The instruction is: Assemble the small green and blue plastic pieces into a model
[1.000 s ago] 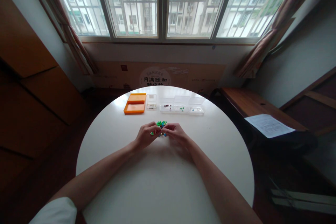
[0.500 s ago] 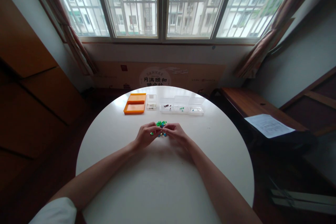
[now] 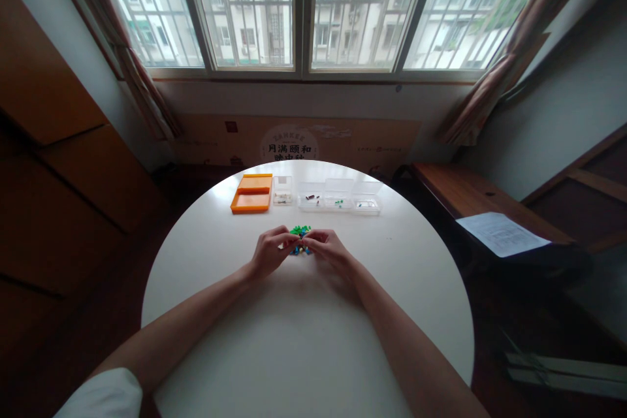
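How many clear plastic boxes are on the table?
4. One clear box stands just right of the orange box; farther right, three sit side by side: the left one, the middle one and the right one. None seems hidden.

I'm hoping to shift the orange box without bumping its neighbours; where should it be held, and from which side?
Probably the orange box is best pinched by the left wall of its near half, coming from the left with the left hand: the raised rim offers an edge, while a small clear box stands close on the right.
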The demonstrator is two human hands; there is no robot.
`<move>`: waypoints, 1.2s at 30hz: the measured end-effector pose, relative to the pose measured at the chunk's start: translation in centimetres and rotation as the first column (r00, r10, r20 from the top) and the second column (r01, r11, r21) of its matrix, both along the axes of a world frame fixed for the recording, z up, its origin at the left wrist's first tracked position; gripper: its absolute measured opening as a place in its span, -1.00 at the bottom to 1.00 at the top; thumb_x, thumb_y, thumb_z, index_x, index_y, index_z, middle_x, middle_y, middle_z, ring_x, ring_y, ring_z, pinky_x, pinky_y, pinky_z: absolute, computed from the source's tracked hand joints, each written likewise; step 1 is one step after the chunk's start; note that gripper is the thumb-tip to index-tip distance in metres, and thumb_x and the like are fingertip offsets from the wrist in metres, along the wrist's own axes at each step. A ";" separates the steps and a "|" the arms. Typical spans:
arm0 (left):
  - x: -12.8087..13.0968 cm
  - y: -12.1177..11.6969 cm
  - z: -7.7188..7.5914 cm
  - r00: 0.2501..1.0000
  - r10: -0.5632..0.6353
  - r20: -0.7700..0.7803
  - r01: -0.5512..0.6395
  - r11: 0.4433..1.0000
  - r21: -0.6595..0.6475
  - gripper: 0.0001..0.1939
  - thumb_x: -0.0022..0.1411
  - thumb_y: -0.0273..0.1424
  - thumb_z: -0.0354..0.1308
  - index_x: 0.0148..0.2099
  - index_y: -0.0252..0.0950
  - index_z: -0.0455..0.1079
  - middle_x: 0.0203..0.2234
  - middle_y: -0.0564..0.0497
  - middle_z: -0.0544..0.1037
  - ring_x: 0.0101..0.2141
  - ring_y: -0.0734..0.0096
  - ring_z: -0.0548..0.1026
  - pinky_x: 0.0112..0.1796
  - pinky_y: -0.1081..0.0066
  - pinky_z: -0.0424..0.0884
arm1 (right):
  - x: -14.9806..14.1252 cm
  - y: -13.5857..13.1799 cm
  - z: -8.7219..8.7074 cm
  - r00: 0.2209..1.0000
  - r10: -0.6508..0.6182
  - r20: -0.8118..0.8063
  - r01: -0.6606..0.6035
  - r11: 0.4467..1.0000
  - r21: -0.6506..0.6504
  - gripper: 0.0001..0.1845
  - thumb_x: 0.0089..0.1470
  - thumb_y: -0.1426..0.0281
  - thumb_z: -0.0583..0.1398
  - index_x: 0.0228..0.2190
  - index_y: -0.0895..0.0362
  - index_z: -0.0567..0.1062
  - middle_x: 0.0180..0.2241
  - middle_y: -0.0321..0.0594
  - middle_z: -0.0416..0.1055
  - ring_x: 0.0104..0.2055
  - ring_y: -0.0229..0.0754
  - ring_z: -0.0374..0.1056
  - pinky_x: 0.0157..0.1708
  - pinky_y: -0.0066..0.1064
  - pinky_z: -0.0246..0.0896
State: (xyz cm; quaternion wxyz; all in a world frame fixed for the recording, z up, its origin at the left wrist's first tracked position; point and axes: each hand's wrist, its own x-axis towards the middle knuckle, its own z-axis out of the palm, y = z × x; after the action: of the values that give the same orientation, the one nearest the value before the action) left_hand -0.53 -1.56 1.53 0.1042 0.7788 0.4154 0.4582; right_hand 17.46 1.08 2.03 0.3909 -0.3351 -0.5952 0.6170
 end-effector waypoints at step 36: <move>0.3 -0.1 0.1 0.996 -0.021 -0.084 0.021 1.000 0.003 -0.82 0.17 -0.32 0.11 -0.34 -0.29 0.49 -0.56 0.03 0.42 -0.56 0.58 0.37 -0.48 0.56 0.31 | 0.1 0.4 -0.7 1.000 0.007 0.025 -0.008 0.999 0.038 -0.61 -0.26 0.13 0.31 -0.48 0.23 0.53 -0.55 -0.24 0.41 -0.53 -0.31 0.25 -0.51 -0.47 0.11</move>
State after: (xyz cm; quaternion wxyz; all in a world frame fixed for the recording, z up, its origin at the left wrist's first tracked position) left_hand -0.24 -1.71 1.65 0.0900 0.8019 0.4104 0.4247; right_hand 17.60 1.51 1.30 0.3873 -0.3329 -0.6128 0.6030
